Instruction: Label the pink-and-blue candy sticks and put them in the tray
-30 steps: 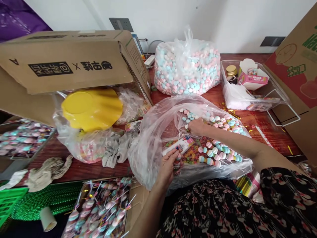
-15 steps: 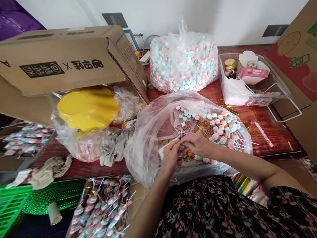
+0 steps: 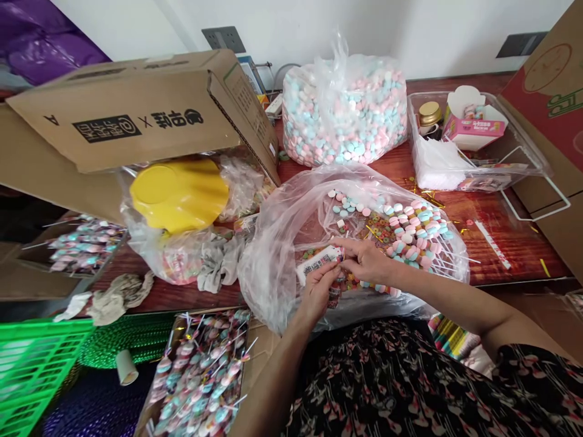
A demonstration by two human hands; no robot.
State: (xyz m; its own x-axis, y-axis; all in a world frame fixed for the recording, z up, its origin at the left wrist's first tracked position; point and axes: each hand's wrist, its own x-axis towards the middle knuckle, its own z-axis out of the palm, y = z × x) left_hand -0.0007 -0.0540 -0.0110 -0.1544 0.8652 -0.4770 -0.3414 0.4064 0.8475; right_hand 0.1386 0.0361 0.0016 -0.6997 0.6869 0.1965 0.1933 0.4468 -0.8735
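Observation:
My left hand [image 3: 319, 292] is closed around the neck of a candy skewer in a clear wrapper [image 3: 334, 296], whose lower end hangs below the fingers. Against it, my right hand [image 3: 368, 261] pinches the gathered top of the same wrapper, forefinger stretched along it. Fine detail between the fingertips is hidden. Beside the left fingers lies a white card with black print [image 3: 319, 262]. Under both hands spreads a clear plastic bag [image 3: 273, 267], bearing ring-shaped gummies [image 3: 353, 284], loose pastel candies [image 3: 348, 203] and candy skewers on white sticks [image 3: 416, 233].
A full bag of pastel candies [image 3: 344, 115] stands at the back. To its right is a clear plastic bin [image 3: 523, 161]. A cardboard box [image 3: 150, 115] and a yellow bowl [image 3: 180, 194] are at left. A box of wrapped skewers [image 3: 200, 376] sits below the table edge.
The white stick that stood up above my fingers no longer shows there. The printed card is more exposed. My right forefinger has straightened, and the view has shifted slightly left.

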